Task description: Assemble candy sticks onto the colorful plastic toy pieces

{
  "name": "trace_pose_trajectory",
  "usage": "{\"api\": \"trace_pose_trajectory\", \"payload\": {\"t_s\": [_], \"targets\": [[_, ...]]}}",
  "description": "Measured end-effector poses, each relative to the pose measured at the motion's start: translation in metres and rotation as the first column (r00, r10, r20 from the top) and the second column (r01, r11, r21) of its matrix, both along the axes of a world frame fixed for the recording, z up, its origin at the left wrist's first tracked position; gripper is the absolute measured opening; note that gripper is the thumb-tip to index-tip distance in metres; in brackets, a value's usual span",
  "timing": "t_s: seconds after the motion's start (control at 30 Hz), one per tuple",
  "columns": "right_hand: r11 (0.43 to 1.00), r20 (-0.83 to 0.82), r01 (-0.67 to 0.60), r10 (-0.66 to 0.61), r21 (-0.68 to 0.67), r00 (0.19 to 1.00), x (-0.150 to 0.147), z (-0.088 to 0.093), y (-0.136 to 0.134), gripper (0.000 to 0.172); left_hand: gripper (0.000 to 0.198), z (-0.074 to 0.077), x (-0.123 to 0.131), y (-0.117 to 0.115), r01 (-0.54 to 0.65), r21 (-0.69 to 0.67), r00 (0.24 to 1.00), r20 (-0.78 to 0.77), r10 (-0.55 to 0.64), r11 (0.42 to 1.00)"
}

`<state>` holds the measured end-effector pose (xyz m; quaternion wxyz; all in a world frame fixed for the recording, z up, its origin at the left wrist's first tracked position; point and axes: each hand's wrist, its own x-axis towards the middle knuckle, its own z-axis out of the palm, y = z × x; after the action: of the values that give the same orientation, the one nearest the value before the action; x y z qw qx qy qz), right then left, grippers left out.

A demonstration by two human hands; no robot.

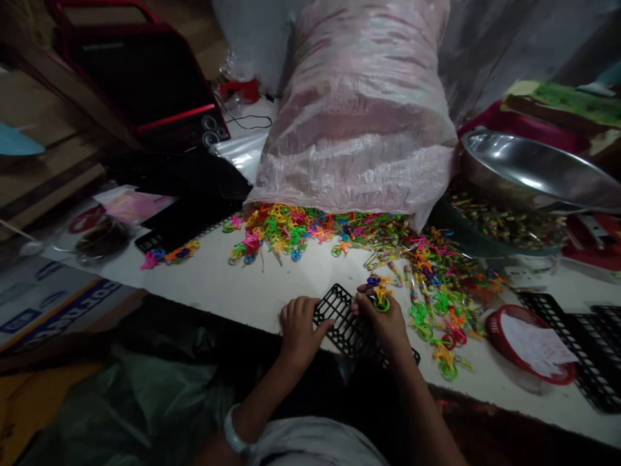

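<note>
A black plastic grid tray point(342, 317) lies at the near edge of the white table point(233, 285). My left hand point(299, 329) grips its left side, fingers curled over the rim. My right hand point(383, 317) rests on the tray's right part and pinches a small colourful plastic toy with a green wheel point(381, 299). A loose heap of many-coloured plastic toy pieces point(339, 239) spreads across the table just beyond the tray and to the right of my right hand.
A big pink-white plastic sack point(363, 103) lies behind the heap. A steel bowl point(538, 168) sits at right above a dish of pieces. A red basket point(528, 343) and more black grids point(587, 349) lie at right. A black speaker point(145, 84) stands at the back left.
</note>
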<state>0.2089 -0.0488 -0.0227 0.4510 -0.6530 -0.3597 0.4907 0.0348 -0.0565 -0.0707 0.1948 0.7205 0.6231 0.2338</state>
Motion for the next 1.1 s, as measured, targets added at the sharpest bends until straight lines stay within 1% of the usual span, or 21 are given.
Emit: {"api": "trace_pose_trajectory", "payload": {"t_s": [0.1,0.23,0.3,0.37,0.47,0.5,0.57,0.63,0.67,0.7,0.73,0.77,0.83,0.87,0.9,0.93,0.97,1.0,1.03,1.07,1.1], "targets": [[1.000,0.058,-0.023,0.022,0.017,0.998,-0.022,-0.010,0.008,0.040,0.032,0.000,0.000,-0.018,-0.077,0.028,0.997,-0.013,0.077,0.997],[0.998,0.148,-0.039,0.031,0.048,0.988,-0.043,-0.028,0.018,0.027,0.028,-0.002,0.001,-0.032,-0.122,0.051,0.992,-0.038,0.124,0.991],[0.993,0.192,-0.100,0.085,0.068,0.978,-0.046,-0.035,0.019,0.021,0.028,-0.002,0.001,-0.037,-0.115,0.060,0.992,-0.052,0.118,0.992],[0.980,0.253,-0.174,0.144,0.101,0.957,-0.044,-0.038,0.019,0.017,0.027,-0.003,-0.002,-0.041,-0.080,0.057,0.995,-0.051,0.083,0.995],[0.953,0.385,-0.275,0.209,0.125,0.899,-0.041,-0.038,0.016,0.012,0.027,-0.004,-0.010,-0.042,-0.017,0.037,1.000,-0.012,0.017,0.999],[0.944,0.447,-0.306,0.222,0.124,0.867,-0.041,-0.038,0.015,0.011,0.027,-0.004,-0.013,-0.039,0.002,0.034,1.000,0.021,-0.003,0.999],[0.923,0.592,-0.374,0.249,0.096,0.767,-0.045,-0.039,0.013,0.011,0.034,-0.003,-0.021,-0.026,0.033,0.046,0.988,0.147,-0.040,0.998],[0.907,0.706,-0.420,0.279,0.028,0.651,-0.053,-0.039,0.012,0.015,0.053,-0.004,-0.026,-0.007,0.078,0.068,0.943,0.319,-0.096,0.995],[0.903,0.739,-0.430,0.294,-0.006,0.606,-0.057,-0.040,0.013,0.017,0.060,-0.004,-0.026,0.004,0.125,0.071,0.913,0.381,-0.142,0.990],[0.900,0.757,-0.434,0.299,-0.023,0.581,-0.060,-0.040,0.015,0.018,0.061,-0.006,-0.026,0.016,0.179,0.077,0.893,0.405,-0.195,0.981],[0.897,0.760,-0.441,0.299,-0.018,0.578,-0.062,-0.040,0.017,0.018,0.056,-0.008,-0.024,0.026,0.232,0.084,0.886,0.392,-0.246,0.969],[0.890,0.748,-0.456,0.295,0.012,0.595,-0.061,-0.039,0.020,0.019,0.050,-0.011,-0.021,0.035,0.258,0.093,0.890,0.364,-0.275,0.961],[0.866,0.702,-0.484,0.266,0.128,0.661,-0.047,-0.035,0.022,0.022,0.038,-0.016,-0.013,0.046,0.253,0.131,0.915,0.290,-0.281,0.958],[0.857,0.683,-0.480,0.236,0.190,0.692,-0.033,-0.031,0.021,0.025,0.033,-0.019,-0.010,0.048,0.235,0.154,0.928,0.258,-0.268,0.960],[0.859,0.676,-0.452,0.187,0.239,0.713,-0.015,-0.027,0.017,0.029,0.029,-0.021,-0.007,0.048,0.220,0.177,0.939,0.229,-0.258,0.959],[0.874,0.684,-0.402,0.118,0.272,0.720,0.006,-0.022,0.012,0.033,0.026,-0.023,-0.005,0.048,0.212,0.196,0.947,0.201,-0.250,0.958],[0.904,0.725,-0.338,0.048,0.260,0.687,0.030,-0.017,0.005,0.036,0.024,-0.023,-0.004,0.046,0.200,0.211,0.954,0.180,-0.239,0.957],[0.939,0.781,-0.261,-0.011,0.223,0.625,0.055,-0.012,-0.004,0.038,0.022,-0.024,-0.003,0.045,0.186,0.220,0.960,0.167,-0.225,0.958],[0.968,0.845,-0.198,-0.023,0.152,0.534,0.080,-0.008,-0.012,0.036,0.021,-0.023,-0.003,0.043,0.169,0.222,0.965,0.162,-0.207,0.960],[0.989,0.903,-0.133,-0.005,0.069,0.430,0.103,-0.005,-0.021,0.033,0.020,-0.023,-0.002,0.042,0.150,0.221,0.968,0.165,-0.189,0.964],[0.994,0.938,-0.112,0.056,-0.018,0.342,0.122,-0.003,-0.029,0.028,0.019,-0.022,-0.002,0.042,0.134,0.217,0.970,0.173,-0.173,0.967]]}}
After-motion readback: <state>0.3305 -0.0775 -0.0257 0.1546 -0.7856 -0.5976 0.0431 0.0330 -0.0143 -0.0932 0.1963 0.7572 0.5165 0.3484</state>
